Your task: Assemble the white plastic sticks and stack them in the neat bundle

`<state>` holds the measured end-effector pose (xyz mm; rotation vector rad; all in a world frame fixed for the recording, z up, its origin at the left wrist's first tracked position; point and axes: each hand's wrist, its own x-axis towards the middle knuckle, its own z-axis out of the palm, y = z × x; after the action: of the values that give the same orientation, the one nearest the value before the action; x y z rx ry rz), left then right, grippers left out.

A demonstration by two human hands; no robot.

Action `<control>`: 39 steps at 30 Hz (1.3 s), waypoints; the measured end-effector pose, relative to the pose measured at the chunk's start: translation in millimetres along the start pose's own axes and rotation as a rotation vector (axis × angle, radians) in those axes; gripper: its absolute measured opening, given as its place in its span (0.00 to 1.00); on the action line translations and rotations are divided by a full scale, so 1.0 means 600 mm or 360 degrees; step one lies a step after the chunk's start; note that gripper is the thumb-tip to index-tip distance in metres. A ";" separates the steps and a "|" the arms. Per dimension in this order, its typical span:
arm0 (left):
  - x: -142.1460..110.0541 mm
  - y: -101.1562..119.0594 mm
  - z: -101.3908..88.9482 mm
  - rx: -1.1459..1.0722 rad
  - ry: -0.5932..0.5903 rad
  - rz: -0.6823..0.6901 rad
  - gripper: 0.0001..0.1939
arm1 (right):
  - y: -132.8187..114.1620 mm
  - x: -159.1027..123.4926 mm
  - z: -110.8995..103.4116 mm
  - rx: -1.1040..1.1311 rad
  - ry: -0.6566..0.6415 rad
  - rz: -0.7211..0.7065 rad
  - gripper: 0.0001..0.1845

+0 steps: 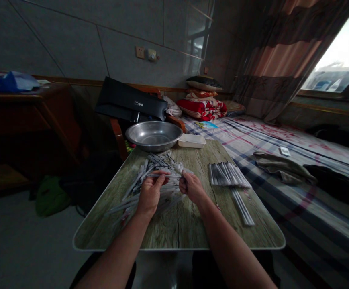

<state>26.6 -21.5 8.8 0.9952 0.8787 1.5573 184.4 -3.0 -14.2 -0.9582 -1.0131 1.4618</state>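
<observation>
A thin, pale stick-like piece (pixel 172 176) stretches between my two hands above the table (pixel 189 233). My left hand (pixel 150 193) pinches it between thumb and fingers near its left part. The fingers of my right hand (pixel 193 187) are curled closed around its right end, hiding that end. Under and beyond my hands lies a loose, tangled pile of similar pale sticks (pixel 136 182), some with dark parts. To the right of my right hand, a row of such sticks (pixel 227 175) lies side by side with dark ends away from me. Several more sticks (pixel 243 206) lie just below that row.
A wide metal basin (pixel 154 134) and a shallow white tray (pixel 192 140) stand at the table's far end. Behind them a black monitor (pixel 132 100) leans on a wooden chair. A bed with a checked sheet (pixel 282 184) runs along the right, a wooden desk (pixel 26 108) stands left.
</observation>
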 end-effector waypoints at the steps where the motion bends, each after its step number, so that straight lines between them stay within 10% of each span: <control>1: 0.002 0.000 -0.001 -0.0030 0.0041 0.0009 0.15 | -0.001 0.003 -0.006 -0.0114 0.0099 -0.0085 0.24; 6: 0.005 0.000 0.002 -0.0299 0.0189 -0.0143 0.20 | -0.007 0.016 -0.044 -0.1164 0.0597 -0.0604 0.09; 13: -0.012 0.005 0.019 -0.0244 0.0054 -0.0261 0.19 | 0.004 0.013 -0.050 -0.2293 0.0351 -0.0483 0.08; 21: -0.015 -0.005 0.019 -0.0142 -0.0151 -0.0515 0.16 | 0.005 0.011 -0.043 -0.2499 0.0285 -0.0402 0.08; 29: -0.029 -0.008 0.024 0.0074 -0.0431 -0.0612 0.27 | 0.004 0.021 -0.051 -0.1408 0.0294 -0.0590 0.04; 34: -0.028 -0.014 0.019 0.0275 -0.0452 -0.0662 0.24 | 0.004 0.018 -0.047 -0.0135 -0.0031 -0.0239 0.13; 39: -0.024 -0.012 0.011 0.0437 -0.0538 -0.0643 0.27 | -0.008 0.006 -0.032 0.0372 -0.0027 -0.0116 0.14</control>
<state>37.3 -33.8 2.5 1.1502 0.9939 0.9133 203.5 2.5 -16.0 -0.7351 -0.8582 1.4918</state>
